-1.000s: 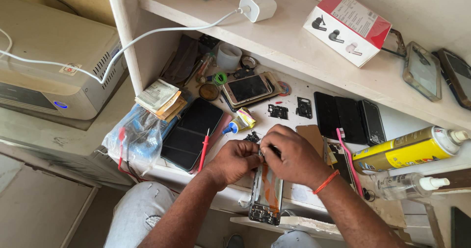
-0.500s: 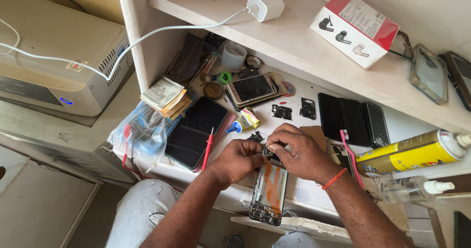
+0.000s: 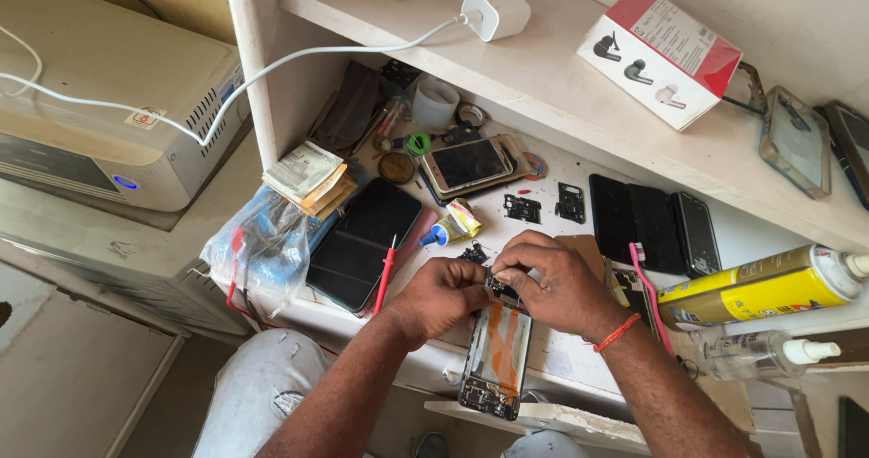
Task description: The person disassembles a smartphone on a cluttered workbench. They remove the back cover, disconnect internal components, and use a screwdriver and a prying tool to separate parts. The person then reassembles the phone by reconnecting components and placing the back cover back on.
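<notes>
Both hands meet over the top end of an opened phone frame (image 3: 494, 363), which lies lengthwise on the front edge of the white surface (image 3: 552, 354) and hangs a little past it toward the person's knees. The left hand (image 3: 441, 296) curls in against the frame's upper left corner, fingers bent and pressed close to it. The right hand (image 3: 554, 281), with an orange band at the wrist, arches over the same end, its fingertips pinched together on a small dark part at the top of the frame; how firm that pinch is, I cannot tell. The two hands touch or nearly touch each other there.

Orange strips run down the inside of the frame. Just left of the hands lies a red-handled screwdriver (image 3: 386, 275), resting against a large dark screen panel (image 3: 364, 243). A clear plastic bag (image 3: 260, 251) with cables sits at the surface's left corner. To the right, a pink toothbrush (image 3: 651, 297) lies beside a yellow spray can (image 3: 766, 286). A white charger (image 3: 495, 12) rests on the shelf above.
</notes>
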`<state>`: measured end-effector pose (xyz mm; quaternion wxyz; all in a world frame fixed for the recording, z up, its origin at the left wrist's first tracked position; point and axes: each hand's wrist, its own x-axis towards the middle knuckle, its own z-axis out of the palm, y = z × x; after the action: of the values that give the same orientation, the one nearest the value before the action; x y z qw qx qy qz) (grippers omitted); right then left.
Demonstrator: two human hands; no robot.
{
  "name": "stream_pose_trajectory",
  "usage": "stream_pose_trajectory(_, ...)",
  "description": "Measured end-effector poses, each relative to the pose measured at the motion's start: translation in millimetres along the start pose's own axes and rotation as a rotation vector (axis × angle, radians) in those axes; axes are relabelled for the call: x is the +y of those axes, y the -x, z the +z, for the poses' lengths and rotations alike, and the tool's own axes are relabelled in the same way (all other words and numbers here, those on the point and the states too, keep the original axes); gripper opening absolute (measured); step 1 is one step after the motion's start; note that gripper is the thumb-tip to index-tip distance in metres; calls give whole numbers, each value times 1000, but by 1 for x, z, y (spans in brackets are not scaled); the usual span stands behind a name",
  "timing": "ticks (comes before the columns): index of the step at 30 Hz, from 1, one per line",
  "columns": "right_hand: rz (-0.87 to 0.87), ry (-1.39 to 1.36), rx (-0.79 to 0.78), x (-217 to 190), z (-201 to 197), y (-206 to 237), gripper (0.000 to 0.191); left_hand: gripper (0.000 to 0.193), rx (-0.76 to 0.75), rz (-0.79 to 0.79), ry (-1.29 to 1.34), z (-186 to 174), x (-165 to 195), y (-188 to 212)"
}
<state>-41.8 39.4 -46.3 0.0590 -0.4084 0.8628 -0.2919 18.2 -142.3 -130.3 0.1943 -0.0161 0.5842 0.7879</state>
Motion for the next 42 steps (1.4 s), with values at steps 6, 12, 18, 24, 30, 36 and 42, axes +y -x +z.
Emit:
stream_pose_trajectory(6, 190, -176, 10, 7, 4, 0, 10, 9, -21, 45, 28, -1, -2, -1)
stream_pose_trajectory(12, 222, -290, -9, 14, 2, 1, 16, 8, 3, 23, 33, -1, -3, -1)
stream_pose_trajectory(18, 216, -314, -12, 12, 5, -1, 16, 8, 9, -7, 26, 0, 2, 1)
stream_pose_trajectory(24, 161, -134, 14, 4, 3, -1, 12, 11, 17, -52, 4, 0, 5, 2)
stream_pose_trajectory(30, 231, -212, 32, 7, 7, -1, 10, 9, -13, -8, -24, 0, 2, -1)
stream_pose_trajectory(36, 395, -310, 5, 21, 13, -1, 13, 8, -26, 17, -1, -1, -3, -2)
stream_pose_trajectory(42, 347, -385, -6, 31, 13, 1, 16, 9, -14, -10, -9, -1, 2, 0)
